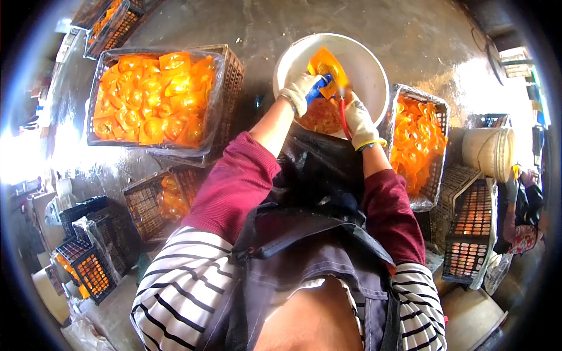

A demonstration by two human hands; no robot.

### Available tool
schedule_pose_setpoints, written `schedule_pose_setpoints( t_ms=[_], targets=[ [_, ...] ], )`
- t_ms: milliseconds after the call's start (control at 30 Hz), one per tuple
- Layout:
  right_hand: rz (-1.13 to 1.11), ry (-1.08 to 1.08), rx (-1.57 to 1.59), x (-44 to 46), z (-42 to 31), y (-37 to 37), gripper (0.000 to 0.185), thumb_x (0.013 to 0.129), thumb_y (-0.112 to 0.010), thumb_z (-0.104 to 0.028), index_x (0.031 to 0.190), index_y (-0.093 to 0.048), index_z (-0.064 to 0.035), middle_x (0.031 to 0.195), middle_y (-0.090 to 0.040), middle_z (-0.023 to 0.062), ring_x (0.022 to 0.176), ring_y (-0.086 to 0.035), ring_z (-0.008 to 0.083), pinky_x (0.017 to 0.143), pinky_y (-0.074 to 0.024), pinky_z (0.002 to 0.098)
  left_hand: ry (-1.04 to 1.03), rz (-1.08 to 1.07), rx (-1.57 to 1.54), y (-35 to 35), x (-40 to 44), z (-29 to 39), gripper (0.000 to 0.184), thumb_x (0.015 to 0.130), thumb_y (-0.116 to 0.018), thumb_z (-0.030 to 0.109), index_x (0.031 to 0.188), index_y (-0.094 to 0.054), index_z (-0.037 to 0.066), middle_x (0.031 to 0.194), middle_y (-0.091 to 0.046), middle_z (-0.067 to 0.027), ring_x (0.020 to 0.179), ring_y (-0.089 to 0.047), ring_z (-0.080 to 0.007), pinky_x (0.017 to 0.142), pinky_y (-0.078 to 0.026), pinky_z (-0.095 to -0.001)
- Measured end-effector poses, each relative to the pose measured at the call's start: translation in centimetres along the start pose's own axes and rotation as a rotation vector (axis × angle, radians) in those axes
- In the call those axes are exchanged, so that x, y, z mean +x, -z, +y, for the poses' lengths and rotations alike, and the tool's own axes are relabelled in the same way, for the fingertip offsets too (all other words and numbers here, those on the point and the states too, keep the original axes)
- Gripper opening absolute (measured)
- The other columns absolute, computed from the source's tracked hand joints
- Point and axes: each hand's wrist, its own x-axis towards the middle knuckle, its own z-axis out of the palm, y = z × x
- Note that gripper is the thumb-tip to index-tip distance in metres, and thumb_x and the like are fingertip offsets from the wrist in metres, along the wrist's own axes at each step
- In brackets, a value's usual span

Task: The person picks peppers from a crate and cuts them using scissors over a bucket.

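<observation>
My left hand (301,92), in a white and blue glove, is closed on an orange packet (325,64) above a round white bucket (374,70). My right hand (358,120), gloved in white with a yellow cuff, is closed round a tool with red handles (343,117). The tool's head meets the packet's lower right part; its tip is too blurred to make out. Reddish-orange bits (321,116) lie in the bottom of the bucket, below both hands.
A lined crate of orange packets (155,96) stands at the left, another (417,140) at the right. More crates (468,228) and a pale bucket (489,153) are at the far right. Dark crates (96,228) stand at the lower left. A person (518,202) is at the right edge.
</observation>
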Motion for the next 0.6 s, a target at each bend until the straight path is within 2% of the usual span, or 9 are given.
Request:
schedule_pose_setpoints(
  t_ms=[67,133,200,300,367,467,567,600],
  targets=[
    [-0.042,-0.045,0.153,0.6,1.4,-0.5,0.026,0.089,-0.054,-0.005,0.115,-0.057,-0.0033,0.102,-0.062,0.0052,0.09,-0.056,0.0157,0.072,-0.0466,0.0283,0.029,-0.004,0.009,0.1,-0.1,-0.1,0.036,0.081,-0.067,0.009,0.114,-0.055,0.003,0.101,-0.062,-0.0076,0.09,-0.062,-0.0165,0.075,-0.054,-0.0261],
    [-0.064,-0.086,0.149,0.9,2.3,-0.3,0.028,0.089,-0.054,-0.005,0.117,-0.056,-0.0031,0.103,-0.062,0.0061,0.091,-0.056,0.0161,0.074,-0.0465,0.0278,0.076,-0.011,-0.067,0.4,-0.3,0.3,0.038,0.079,-0.069,0.007,0.114,-0.055,0.003,0.101,-0.062,-0.0081,0.09,-0.062,-0.0174,0.074,-0.054,-0.0265],
    [-0.07,-0.126,-0.002,-0.5,-1.6,1.0,0.03,0.089,-0.054,-0.007,0.119,-0.054,-0.0028,0.104,-0.062,0.008,0.093,-0.057,0.0175,0.076,-0.0464,0.0278,0.091,-0.049,-0.085,-0.2,-1.1,1.0,0.031,0.084,-0.063,0.01,0.112,-0.055,0.003,0.101,-0.062,-0.0095,0.09,-0.061,-0.0182,0.076,-0.053,-0.0269],
    [-0.099,-0.067,-0.085,-1.8,-5.8,2.7,0.041,0.086,-0.058,-0.032,0.119,-0.054,-0.0086,0.105,-0.062,0.0204,0.1,-0.058,0.0364,0.083,-0.0454,0.0391,0.093,-0.053,-0.026,0.3,-0.8,1.0,0.025,0.088,-0.056,0.017,0.108,-0.058,0.002,0.097,-0.062,-0.0081,0.087,-0.062,-0.017,0.076,-0.052,-0.0265],
    [-0.076,-0.03,-0.187,-1.2,-4.5,2.1,0.041,0.085,-0.059,-0.033,0.118,-0.054,-0.0084,0.105,-0.062,0.0199,0.099,-0.058,0.0359,0.083,-0.0455,0.039,0.044,-0.075,0.121,0.3,-1.3,1.1,0.028,0.09,-0.054,0.027,0.1,-0.063,0.002,0.089,-0.064,-0.0047,0.08,-0.062,-0.0138,0.073,-0.051,-0.0251],
    [-0.069,-0.019,-0.184,-0.8,-2.7,1.6,0.042,0.084,-0.06,-0.033,0.118,-0.054,-0.0086,0.104,-0.062,0.0194,0.099,-0.058,0.0351,0.083,-0.0456,0.0388,-0.043,-0.078,0.308,0.8,-0.6,0.3,0.028,0.09,-0.055,0.024,0.102,-0.062,0.0,0.089,-0.064,-0.0067,0.082,-0.062,-0.0153,0.074,-0.053,-0.0247],
    [-0.073,-0.002,-0.186,-1.2,-3.5,2.1,0.042,0.083,-0.06,-0.033,0.117,-0.055,-0.0085,0.104,-0.062,0.0193,0.099,-0.059,0.0348,0.083,-0.0457,0.0389,0.108,0.013,0.014,-2.4,-3.8,3.1,0.031,0.092,-0.048,0.02,0.116,-0.054,0.0,0.107,-0.061,-0.011,0.094,-0.061,-0.0214,0.082,-0.051,-0.0294],
    [-0.072,0.009,-0.199,-1.3,-4.0,2.3,0.042,0.083,-0.06,-0.033,0.117,-0.055,-0.0084,0.104,-0.062,0.0193,0.099,-0.059,0.0348,0.083,-0.0457,0.039,0.096,-0.004,-0.018,-2.7,-4.3,3.4,0.031,0.092,-0.048,0.021,0.114,-0.055,0.0,0.106,-0.062,-0.0111,0.094,-0.061,-0.0217,0.081,-0.051,-0.0288]
  ],
)
